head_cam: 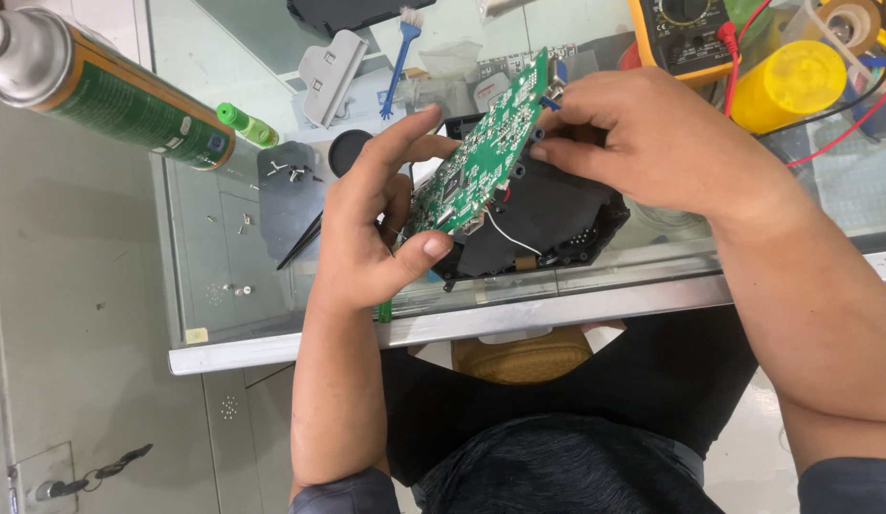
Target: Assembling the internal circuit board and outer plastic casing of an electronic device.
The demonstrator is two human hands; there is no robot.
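Nearest me, low in the frame, I see my forearms reaching up to the glass surface (224, 276). My left hand (371, 224) at centre left is grasping the lower edge of the green circuit board (481, 152), thumb pressed beneath it and fingers curled behind. My right hand (643, 138) at centre right pinches the board's upper edge, fingertips closed on it beside a small blue part I cannot identify. The board tilts up off the black housing (547, 214), joined to it by a white wire. Farther off, a spray can (109, 86) lies upper left, a blue brush (401, 57) stands top centre, and a yellow multimeter (686, 33) sits upper right.
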